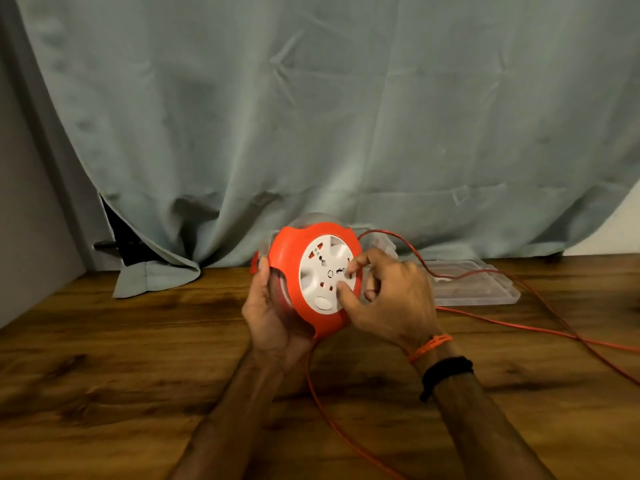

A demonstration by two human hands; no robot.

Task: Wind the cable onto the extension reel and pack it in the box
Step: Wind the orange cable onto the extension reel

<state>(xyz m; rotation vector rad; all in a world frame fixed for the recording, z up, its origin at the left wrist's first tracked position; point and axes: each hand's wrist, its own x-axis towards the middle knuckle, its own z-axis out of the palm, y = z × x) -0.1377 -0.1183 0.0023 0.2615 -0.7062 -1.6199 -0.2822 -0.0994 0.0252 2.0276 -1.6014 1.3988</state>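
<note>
An orange cable (341, 427) is seen nearest, running over the wooden table (104, 393) between the two forearms and up to the underside of the reel. The reel (304, 271), orange with a white socket face, is held above the table between both hands. It is cradled from the left and below by the left hand (268, 320), whose fingers are curled round its clear back part while the thumb lies along its left edge. The white face is touched by the right hand (391, 299): the thumb and a bent fingertip are pressed against it near the centre, the other fingers being loosely curled; whether a knob is pinched cannot be told. An orange thread band (431, 346) and a black band (446, 374) are worn on the right wrist.

To the right of the right hand, more cable is spread across the table in loose lines, one strand arching up from behind the reel. Just beyond the right hand a clear plastic box (526, 285) lies flat on the table. Behind everything a grey-green curtain (311, 116) is hung, its hem resting on the table's far edge.
</note>
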